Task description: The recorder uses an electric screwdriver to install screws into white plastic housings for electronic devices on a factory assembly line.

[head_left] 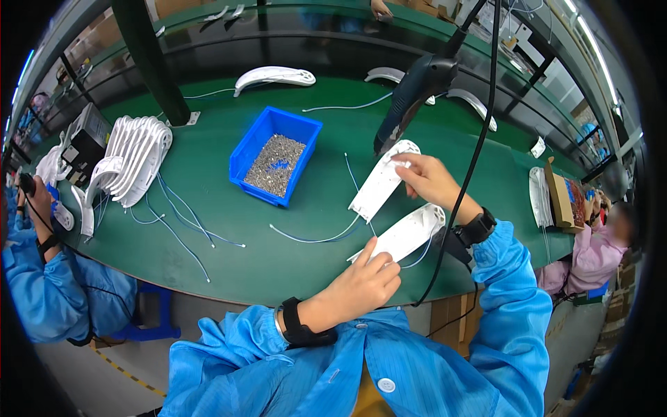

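Note:
Two long white plastic housings lie side by side on the green bench in front of me. My left hand (363, 286) grips the lower end of the nearer housing (410, 233), its index finger along one edge. Over the upper end of the farther housing (379, 189), my right hand (432, 182) has its fingertips pinched together; whatever is between them is too small to make out. Thin blue and white cables (316, 240) trail from the housings. A dark electric screwdriver (411, 97) hangs with its tip just above the farther housing's rounded end.
A blue bin (243, 149) of small metal screws stands left of centre. Nested white housings (139, 156) with cables sit farther left. More housings (274, 78) lie along the back. A black cord (479, 146) hangs by my right wrist. Co-workers sit at both sides.

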Motion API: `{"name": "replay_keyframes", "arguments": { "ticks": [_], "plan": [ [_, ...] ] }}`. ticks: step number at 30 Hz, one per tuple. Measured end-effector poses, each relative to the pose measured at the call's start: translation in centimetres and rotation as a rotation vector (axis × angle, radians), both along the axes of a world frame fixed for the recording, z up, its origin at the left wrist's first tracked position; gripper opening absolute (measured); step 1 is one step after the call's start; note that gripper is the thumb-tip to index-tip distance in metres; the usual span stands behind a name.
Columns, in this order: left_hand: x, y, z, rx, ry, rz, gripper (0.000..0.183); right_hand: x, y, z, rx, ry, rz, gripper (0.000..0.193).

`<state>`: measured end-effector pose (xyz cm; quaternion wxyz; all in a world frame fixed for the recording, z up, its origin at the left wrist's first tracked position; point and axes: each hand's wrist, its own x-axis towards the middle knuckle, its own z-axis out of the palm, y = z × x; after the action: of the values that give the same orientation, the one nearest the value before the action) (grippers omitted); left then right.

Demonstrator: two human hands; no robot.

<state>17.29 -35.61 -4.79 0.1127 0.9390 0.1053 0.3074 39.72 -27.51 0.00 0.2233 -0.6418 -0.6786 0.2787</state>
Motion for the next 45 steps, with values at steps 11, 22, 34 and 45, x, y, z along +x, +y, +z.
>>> {"name": "replay_keyframes", "arguments": {
  "ticks": [11, 22, 34, 45],
  "plan": [
    [-6.5, 2.2, 1.3, -0.119, 0.133, -0.165, 0.014, 3.2, 2.7, -3.3, 0.357, -0.570, 0.474, 0.033],
    [-8.0, 3.8, 3.9, -0.294, -0.158, 0.151, 0.020, -4.3, -5.4, -1.8, 0.023, -0.435, 0.160, 0.092],
    [-5.5, 6.0, 6.0, -0.416, -0.178, 0.297, 0.007, 0.8, -2.0, 2.0, 0.255, 0.664, 0.101, 0.085],
    [-1.1, 5.4, 4.6, -0.329, -0.138, 0.276, 0.012, -4.3, -3.0, 5.0, 0.518, 1.049, 0.188, 0.071]
  ]
}}
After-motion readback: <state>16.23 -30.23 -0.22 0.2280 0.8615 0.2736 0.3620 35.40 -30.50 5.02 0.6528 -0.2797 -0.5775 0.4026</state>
